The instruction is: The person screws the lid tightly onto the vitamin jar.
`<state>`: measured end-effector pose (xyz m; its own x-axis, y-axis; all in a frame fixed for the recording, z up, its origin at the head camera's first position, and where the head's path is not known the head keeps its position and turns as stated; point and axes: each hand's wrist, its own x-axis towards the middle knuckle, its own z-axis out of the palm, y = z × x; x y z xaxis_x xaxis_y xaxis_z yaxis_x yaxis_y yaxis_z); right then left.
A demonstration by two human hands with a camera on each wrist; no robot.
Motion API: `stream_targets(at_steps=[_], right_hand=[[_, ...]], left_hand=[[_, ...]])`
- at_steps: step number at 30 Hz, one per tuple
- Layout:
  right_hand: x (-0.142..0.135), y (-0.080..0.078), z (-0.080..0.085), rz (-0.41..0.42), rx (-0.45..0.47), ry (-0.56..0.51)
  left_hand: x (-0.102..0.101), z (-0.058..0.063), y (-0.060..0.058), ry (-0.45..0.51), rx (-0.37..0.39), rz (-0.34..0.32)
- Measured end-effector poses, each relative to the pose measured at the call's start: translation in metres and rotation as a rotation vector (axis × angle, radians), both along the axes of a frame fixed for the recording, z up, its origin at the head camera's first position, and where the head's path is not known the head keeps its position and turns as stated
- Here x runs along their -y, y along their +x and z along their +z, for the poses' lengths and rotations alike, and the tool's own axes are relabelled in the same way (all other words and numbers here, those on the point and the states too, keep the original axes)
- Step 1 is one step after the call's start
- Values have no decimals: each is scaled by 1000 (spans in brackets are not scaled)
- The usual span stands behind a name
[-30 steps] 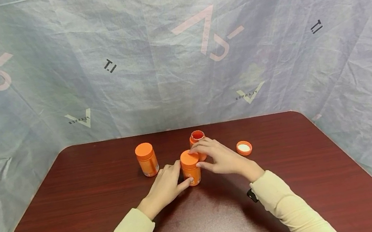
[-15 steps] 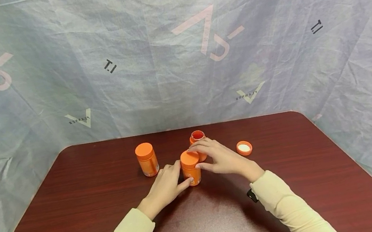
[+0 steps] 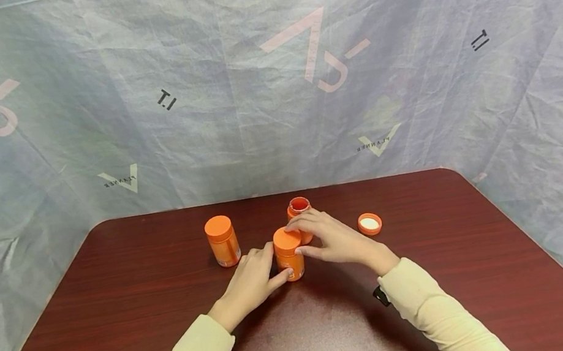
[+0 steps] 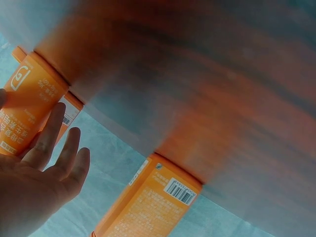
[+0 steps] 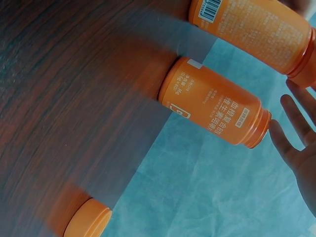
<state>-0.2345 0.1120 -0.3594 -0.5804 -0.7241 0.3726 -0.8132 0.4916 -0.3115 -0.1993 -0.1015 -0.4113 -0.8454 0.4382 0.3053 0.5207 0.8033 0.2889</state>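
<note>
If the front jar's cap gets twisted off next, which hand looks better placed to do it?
Probably the right hand: it grips at the cap, up top. The left hand holds the front jar lower down, so it seems better suited to steadying.

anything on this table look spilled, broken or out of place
Nothing looks spilled or broken. One oddity: a loose lid lies white inside up on the table, right of the open jar, while the front jar and left jar are capped.
</note>
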Motion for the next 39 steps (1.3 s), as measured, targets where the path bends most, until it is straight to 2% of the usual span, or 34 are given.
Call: stream_targets(at_steps=[7,22,39], right_hand=[[1,0,1,-8,-17,-1],[0,0,1,11,21,26],[2,0,-4,-40,-60,26]], left_hand=[[0,0,0,-8,-6,1],[-1,0,-2,4,-13,-11],[-5,0,-1,-34,-41,53]])
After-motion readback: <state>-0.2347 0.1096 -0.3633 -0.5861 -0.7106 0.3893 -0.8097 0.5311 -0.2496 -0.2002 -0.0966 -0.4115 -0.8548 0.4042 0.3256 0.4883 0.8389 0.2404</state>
